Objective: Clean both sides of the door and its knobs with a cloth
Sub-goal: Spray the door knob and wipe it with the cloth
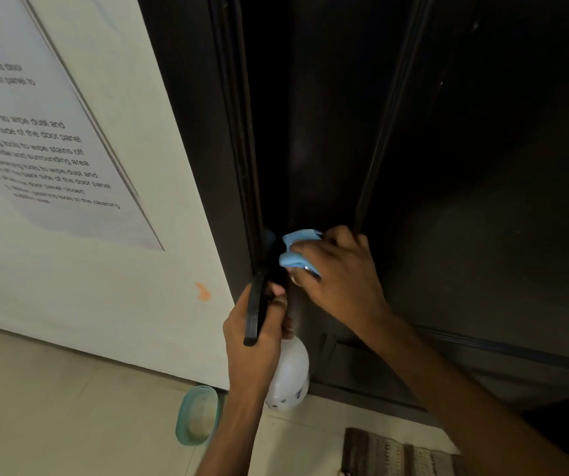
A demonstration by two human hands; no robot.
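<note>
Nearest to us, a striped mat (396,453) lies on the tiled floor (53,389) at the foot of the door, and a small teal-rimmed dish (198,415) sits on the floor against the wall; we cannot tell whether anything is in it. Just above it our left hand (252,338) has its fingers curled round the neck of a white spray bottle (290,376), whose black trigger (255,309) points up along the door's edge; the bottle is cloudy plastic and we cannot read its fill level. We judge it is held low and close so it stays ready for another spray without getting in the way of the wiping hand. Above that, our right hand (338,273) pinches and presses a bunched blue cloth (298,250) against the dark door (482,201), right at the latch side where the knob should be. The knob itself is hidden under the cloth and in shadow, though a glint of metal shows just below the cloth. The cloth seems wrapped there so the fingers can rub round the knob, which suggests we are on the knob step of this 1 side, with the other side not yet in view. Farther left, a printed sheet of instructions (46,149) hangs on the pale wall (121,286), which carries 1 orange smudge (203,292).
</note>
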